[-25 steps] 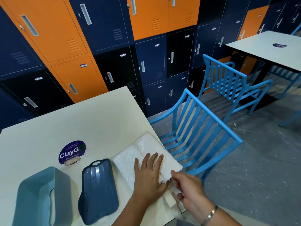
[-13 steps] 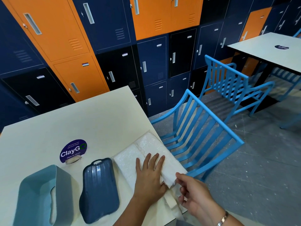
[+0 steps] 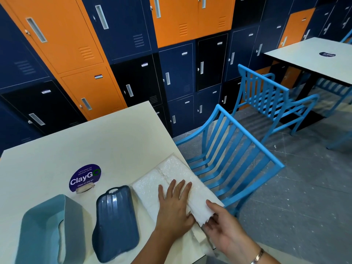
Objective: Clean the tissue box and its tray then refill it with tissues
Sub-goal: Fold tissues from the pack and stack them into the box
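Tissues (image 3: 152, 189): white, embossed, a wide flat stack with a seam down the middle, lying at the right edge of the counter (image 3: 95, 147). The near right part is lifted off the stack as a loose, ragged-edged flap. The tissue box (image 3: 43, 231) is light blue plastic, turned over with its hollow side showing and a strip of white visible in the slot. It sits at the near left of the counter. The tray (image 3: 116, 223) is dark blue and ribbed, with a small loop at the far end. It lies flat between box and tissues, just beside the stack; whether they touch I can't tell.

The counter is pale cream. It carries a round purple ClayGo sticker (image 3: 85, 178) with a small white scrap (image 3: 85, 189) at its near edge. Behind it is a wall of lockers (image 3: 177, 77) in navy, black and orange. A blue slatted chair (image 3: 234, 155) stands by the counter's right side, with another further back at a second table (image 3: 314, 54). The floor (image 3: 304, 187) is grey and speckled.

My left fingers (image 3: 182, 189) are straight and spread, palm flat, pressing down on the middle of the stack and gripping nothing. My right fingers (image 3: 213, 224) pinch the lifted flap, thumb on top and the others underneath, just off the counter's edge. There is a bracelet on that wrist.
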`<state>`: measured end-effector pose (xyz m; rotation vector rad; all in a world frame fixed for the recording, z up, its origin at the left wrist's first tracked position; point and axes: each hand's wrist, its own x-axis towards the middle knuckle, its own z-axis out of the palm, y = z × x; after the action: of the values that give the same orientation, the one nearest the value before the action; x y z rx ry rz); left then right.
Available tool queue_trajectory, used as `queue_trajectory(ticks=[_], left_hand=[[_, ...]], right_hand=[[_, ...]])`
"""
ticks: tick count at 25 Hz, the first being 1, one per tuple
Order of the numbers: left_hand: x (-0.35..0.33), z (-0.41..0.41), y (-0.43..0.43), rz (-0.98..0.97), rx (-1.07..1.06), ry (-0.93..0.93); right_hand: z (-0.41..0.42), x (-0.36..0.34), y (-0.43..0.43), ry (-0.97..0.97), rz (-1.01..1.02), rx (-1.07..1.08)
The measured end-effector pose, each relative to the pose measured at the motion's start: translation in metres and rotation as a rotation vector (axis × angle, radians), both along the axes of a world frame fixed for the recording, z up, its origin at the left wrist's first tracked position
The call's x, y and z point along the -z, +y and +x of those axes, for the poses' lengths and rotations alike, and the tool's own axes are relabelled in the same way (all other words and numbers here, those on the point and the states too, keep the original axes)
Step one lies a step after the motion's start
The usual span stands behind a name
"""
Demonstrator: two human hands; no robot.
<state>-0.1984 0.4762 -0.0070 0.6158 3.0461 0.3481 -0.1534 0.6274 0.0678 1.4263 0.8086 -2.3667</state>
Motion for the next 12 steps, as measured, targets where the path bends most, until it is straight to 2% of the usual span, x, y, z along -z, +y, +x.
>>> queue_trajectory(ticks=[5,12], left_hand=[[0.002,0.0,0.0,0.02,0.008,0.018],[0.002,-0.001,0.0,-0.006,0.025,0.004]], right_hand=[[-0.003,-0.006,-0.001,-0.046,-0.146,0.013],[0.004,-0.015,0.003,-0.088,-0.082,-0.062]])
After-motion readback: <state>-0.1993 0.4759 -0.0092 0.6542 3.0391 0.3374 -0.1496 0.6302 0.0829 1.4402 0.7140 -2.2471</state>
